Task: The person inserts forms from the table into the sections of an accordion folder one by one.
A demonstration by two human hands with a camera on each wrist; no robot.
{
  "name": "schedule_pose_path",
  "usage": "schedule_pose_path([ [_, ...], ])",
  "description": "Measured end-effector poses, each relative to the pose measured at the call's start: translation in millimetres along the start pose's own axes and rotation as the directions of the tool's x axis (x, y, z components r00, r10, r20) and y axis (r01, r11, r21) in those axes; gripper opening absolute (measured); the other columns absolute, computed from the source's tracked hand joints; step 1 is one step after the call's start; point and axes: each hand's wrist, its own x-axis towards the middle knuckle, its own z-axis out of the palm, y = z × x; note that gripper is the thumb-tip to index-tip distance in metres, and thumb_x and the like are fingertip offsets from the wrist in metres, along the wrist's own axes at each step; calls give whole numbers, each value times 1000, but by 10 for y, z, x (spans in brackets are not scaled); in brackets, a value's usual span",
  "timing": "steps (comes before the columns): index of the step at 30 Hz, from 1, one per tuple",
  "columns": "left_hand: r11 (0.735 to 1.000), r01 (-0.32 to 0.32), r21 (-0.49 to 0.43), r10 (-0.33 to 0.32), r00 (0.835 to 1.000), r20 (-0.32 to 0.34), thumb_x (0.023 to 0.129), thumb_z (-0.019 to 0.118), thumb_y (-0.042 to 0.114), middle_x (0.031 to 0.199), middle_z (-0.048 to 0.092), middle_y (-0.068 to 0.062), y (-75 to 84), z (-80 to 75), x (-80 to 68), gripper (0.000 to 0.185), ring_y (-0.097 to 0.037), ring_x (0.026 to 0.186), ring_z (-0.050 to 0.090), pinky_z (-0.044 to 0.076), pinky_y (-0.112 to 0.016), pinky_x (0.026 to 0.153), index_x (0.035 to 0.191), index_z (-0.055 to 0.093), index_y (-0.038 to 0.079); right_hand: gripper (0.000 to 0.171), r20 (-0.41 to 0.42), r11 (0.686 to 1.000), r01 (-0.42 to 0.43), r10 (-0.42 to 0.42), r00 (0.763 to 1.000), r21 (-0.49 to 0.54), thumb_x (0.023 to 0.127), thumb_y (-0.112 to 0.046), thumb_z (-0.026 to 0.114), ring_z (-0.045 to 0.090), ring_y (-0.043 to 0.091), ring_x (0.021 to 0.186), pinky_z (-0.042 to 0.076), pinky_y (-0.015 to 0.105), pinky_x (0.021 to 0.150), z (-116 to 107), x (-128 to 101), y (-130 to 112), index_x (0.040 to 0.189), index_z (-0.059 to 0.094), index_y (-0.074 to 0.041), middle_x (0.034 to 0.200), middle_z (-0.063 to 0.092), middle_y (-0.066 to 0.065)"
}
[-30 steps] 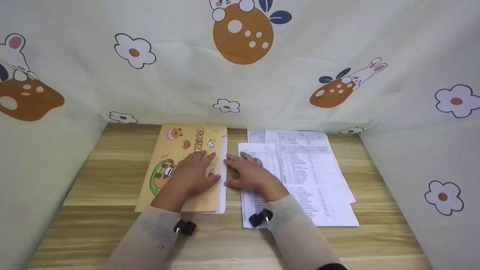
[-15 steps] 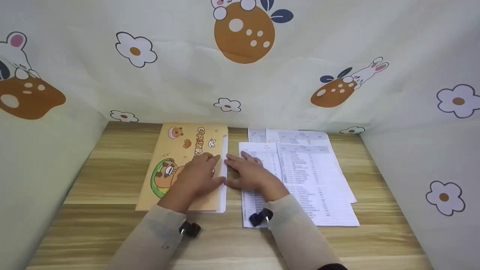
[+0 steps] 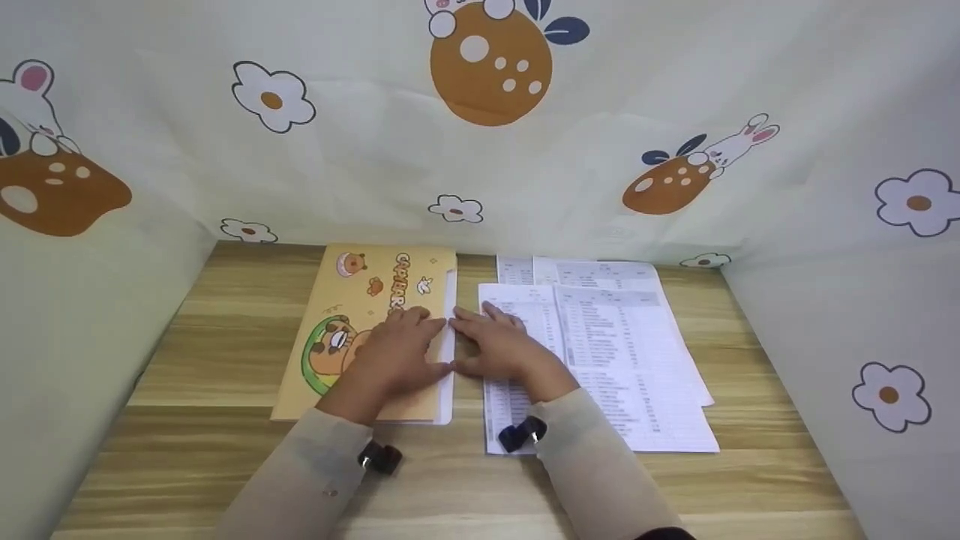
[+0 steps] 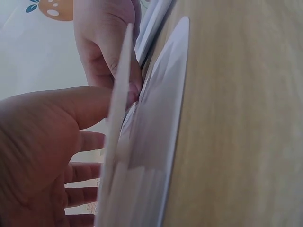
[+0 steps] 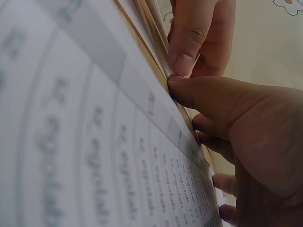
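Note:
A tan folder [image 3: 319,285] with cartoon capybaras lies on the left, a pale inner layer [image 3: 445,390] showing along its right edge. My left hand [image 3: 401,352] rests on the cover, fingers extended, thumb at the right edge. In the left wrist view, the cover edge [image 4: 111,151] stands slightly apart from a translucent sheet [image 4: 156,123]. My right hand [image 3: 495,345] lies over the left border of the printed sheets [image 3: 622,375], its fingertips reaching the folder's edge close to my left thumb. Whether either hand pinches the folder is hard to see.
More printed sheets [image 3: 592,271] lie behind the front ones, overlapping. Patterned cloth [image 3: 360,172] walls enclose the back and both sides of the wooden table [image 3: 450,487]. Small black devices [image 3: 380,457] sit on both wrists.
My left hand has slid right across the cover toward the folder's right edge, uncovering more of the capybara print. My right hand stays in nearly the same place.

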Motion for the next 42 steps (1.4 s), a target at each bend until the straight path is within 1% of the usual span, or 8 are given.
schedule_pose_path([
  [4, 1000, 2, 21, -3, 1000, 30, 90, 70, 66, 168, 43, -8, 3, 7, -2, 79, -40, 157, 35, 39, -70, 119, 159, 51, 32, 79, 4, 1000, 5, -5, 1000, -2, 94, -59, 72, 9, 34, 169, 10, 67, 133, -8, -2, -5, 164, 42, -36, 177, 27, -16],
  [10, 1000, 7, 22, -8, 999, 52, 91, 68, 66, 170, 40, -8, 7, 11, -7, 74, -41, 158, 32, 36, -71, 121, 158, 52, 39, 79, 2, 1000, 12, -12, 1000, 6, 94, -57, 72, 10, 35, 169, 10, 67, 133, -15, -5, -5, 164, 43, -34, 177, 27, -15],
  [16, 1000, 7, 4, -7, 999, 42, 91, 69, 62, 169, 40, -9, 7, 15, -9, 71, -42, 158, 33, 35, -70, 121, 155, 56, 37, 77, -10, 999, 34, -34, 999, 1, 95, -55, 72, 11, 37, 169, 13, 68, 131, 0, 1, 13, 163, 45, -32, 177, 29, -13],
  [20, 1000, 16, -16, -16, 999, 36, 89, 71, 57, 169, 40, -7, 9, 5, 3, 70, -41, 158, 32, 35, -72, 121, 154, 58, 33, 78, -6, 1000, 26, -26, 1000, -3, 94, -57, 72, 10, 36, 169, 12, 68, 132, 1, 2, 10, 163, 44, -32, 177, 28, -14],
  [24, 999, 25, -30, -24, 999, 32, 89, 71, 57, 170, 39, -5, 9, -6, 14, 70, -40, 158, 31, 35, -73, 120, 153, 60, 32, 79, -5, 1000, 19, -19, 1000, -7, 95, -58, 71, 10, 36, 169, 12, 68, 132, 0, 6, 6, 164, 44, -32, 177, 28, -14],
  [28, 999, 2, -41, -1, 1000, 11, 90, 69, 59, 168, 40, -6, 9, -33, 13, 68, -40, 157, 32, 34, -68, 123, 152, 60, 34, 77, -7, 1000, 22, -22, 1000, -6, 95, -58, 71, 11, 36, 169, 12, 68, 132, -3, -1, 4, 163, 44, -33, 177, 29, -13],
  [33, 996, -33, -84, 30, 999, -38, 89, 65, 52, 167, 42, -7, -6, -108, 6, 64, -40, 154, 36, 36, -67, 121, 150, 62, 34, 76, -5, 1000, 9, -9, 1000, -3, 95, -59, 70, 9, 34, 169, 11, 68, 132, -5, -3, 0, 163, 43, -38, 177, 28, -15],
  [42, 976, -65, -209, 48, 995, -85, 86, 65, 43, 161, 45, -9, -83, -264, 11, 68, -40, 145, 43, 42, -68, 114, 153, 59, 32, 78, 5, 1000, 3, -3, 1000, 5, 94, -57, 72, 9, 34, 169, 11, 67, 132, -1, 4, 4, 163, 44, -34, 177, 26, -16],
])
